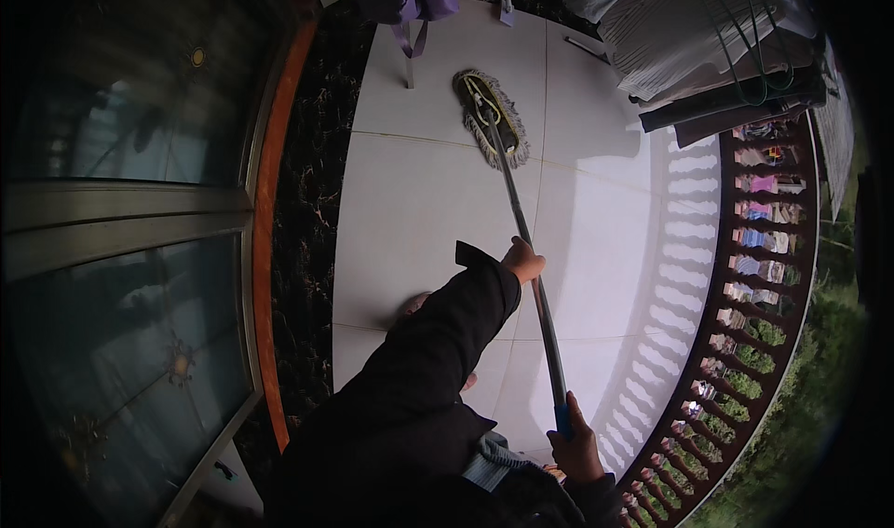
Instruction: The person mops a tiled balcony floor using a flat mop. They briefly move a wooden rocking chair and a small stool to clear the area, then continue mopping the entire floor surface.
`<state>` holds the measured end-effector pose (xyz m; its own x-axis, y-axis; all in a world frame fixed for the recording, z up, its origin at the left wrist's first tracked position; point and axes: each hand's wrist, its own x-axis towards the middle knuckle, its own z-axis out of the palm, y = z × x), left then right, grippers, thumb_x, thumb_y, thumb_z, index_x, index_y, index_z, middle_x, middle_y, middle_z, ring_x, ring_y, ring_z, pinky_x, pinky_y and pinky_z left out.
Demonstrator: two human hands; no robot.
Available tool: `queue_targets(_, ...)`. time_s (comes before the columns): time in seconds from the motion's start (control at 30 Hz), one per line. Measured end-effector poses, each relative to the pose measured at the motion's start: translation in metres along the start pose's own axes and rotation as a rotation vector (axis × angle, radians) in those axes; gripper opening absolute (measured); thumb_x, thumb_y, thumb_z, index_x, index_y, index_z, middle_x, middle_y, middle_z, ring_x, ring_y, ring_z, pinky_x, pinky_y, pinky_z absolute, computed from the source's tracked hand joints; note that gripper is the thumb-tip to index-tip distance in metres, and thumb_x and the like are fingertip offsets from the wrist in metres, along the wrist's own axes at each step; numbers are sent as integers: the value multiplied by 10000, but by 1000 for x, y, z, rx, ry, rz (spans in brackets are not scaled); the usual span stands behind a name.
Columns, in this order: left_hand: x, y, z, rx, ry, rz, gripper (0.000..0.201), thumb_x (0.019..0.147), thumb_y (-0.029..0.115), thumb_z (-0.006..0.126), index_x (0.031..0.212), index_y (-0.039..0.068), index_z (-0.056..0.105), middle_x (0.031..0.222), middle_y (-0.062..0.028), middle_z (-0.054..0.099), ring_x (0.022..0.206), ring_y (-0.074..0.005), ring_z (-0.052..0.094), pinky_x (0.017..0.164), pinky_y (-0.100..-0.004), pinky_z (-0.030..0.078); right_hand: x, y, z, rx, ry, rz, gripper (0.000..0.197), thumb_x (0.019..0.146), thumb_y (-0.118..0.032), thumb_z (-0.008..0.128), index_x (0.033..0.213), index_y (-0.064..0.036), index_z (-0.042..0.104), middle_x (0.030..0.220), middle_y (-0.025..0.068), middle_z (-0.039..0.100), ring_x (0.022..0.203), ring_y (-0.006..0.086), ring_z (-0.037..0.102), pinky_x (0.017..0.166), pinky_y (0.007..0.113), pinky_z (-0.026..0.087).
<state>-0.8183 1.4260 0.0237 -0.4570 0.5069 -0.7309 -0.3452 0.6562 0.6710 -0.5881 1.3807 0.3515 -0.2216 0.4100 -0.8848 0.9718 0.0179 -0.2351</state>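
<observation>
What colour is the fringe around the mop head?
The mop fringe is grey, shown in the head view.

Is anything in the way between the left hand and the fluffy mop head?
No, nothing that I can see. The left hand is around the pole, which runs on to the mop head. White tiles show on both sides of that stretch.
</observation>
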Motion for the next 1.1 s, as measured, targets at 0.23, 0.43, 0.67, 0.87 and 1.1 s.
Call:
queue_targets(0.23, -39, 13, -16, -266, -92, -135, 527, 798, 146, 604, 1085, -183, 309, 746, -200, 598, 531, -251, 615, 415, -347, 492, -33, -22, -49, -348, -73, -166, 866, 808, -5, 642, 1549, -82, 200, 919, 284, 665, 842, 389, 691, 702, 409, 521)
queue_targets(0.43, -105, -48, 13, -376, -117, -230, 441, 833, 158, 593, 1004, -146, 322, 667, -156, 548, 448, -202, 545, 336, -332, 420, -85, 33, -43, -452, -135, -201, 898, 789, -30, 632, 1557, -165, 187, 862, 295, 654, 851, 480, 655, 714, 490, 521)
queue_targets(0.67, -208, -118, 57, -200, -351, -273, 412, 850, 310, 563, 649, -49, 544, 596, -125, 604, 406, -209, 577, 357, -335, 505, -155, 158, -8, -551, -35, -330, 833, 799, -84, 660, 1522, -149, 250, 841, 240, 652, 772, 443, 647, 658, 510, 512)
queue_targets(0.87, -298, -188, 140, -409, -588, -615, 247, 868, 241, 543, 833, 7, 614, 783, -137, 696, 664, -245, 699, 617, -372, 597, -236, 285, 34, -574, 97, -174, 629, 842, -155, 653, 1431, -148, 432, 899, 234, 654, 746, 405, 634, 653, 483, 509)
queue_targets(1.1, -376, -247, 232, -88, -739, -873, 150, 894, 170, 526, 899, 97, 657, 840, -66, 723, 758, -221, 718, 665, -363, 569, -314, 355, 83, -383, 352, 141, 487, 741, -126, 651, 1224, -179, 620, 836, 191, 690, 756, 401, 672, 665, 475, 538)
